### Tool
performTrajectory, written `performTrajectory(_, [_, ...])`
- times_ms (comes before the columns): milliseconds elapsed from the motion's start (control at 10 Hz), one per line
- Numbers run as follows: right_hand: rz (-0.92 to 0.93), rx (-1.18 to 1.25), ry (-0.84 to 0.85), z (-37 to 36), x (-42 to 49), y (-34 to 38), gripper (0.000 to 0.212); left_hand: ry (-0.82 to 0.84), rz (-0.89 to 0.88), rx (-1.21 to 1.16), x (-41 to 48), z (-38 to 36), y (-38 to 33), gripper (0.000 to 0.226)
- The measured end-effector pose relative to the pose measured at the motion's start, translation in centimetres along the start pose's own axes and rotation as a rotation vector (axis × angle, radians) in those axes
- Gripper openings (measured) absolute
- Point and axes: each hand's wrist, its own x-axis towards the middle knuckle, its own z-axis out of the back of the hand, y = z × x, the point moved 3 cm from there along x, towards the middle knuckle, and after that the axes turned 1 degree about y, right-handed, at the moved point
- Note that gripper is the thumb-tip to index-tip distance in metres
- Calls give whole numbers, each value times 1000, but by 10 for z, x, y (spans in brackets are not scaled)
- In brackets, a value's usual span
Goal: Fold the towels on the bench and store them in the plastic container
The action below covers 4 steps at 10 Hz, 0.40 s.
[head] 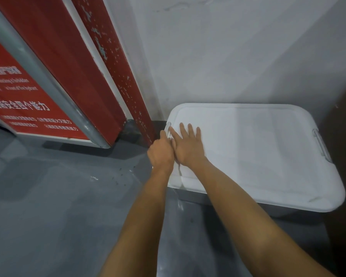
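pressing your flat, open right hand (188,148) on the white rectangular plastic lid (258,148), your left hand (161,154) grips its clear left-edge latch (168,126).

The shut lid (258,146) hides the plastic container's contents.

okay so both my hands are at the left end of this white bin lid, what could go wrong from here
The left hand curls at the clip on the lid's left edge while the right hand lies flat beside it; a snapping clip could pinch the fingers. The clip at the right end looks latched, so lifting only this end may strain the lid or tip the container.
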Motion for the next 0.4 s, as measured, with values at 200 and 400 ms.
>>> performTrajectory(200, [-71,10,31,4,-4,3,63,-35,-19,-110,-2,-1,7,23])
performTrajectory(400, [-7,-22,58,40,-11,-7,65,143,-145,-105,2,30,4,54])
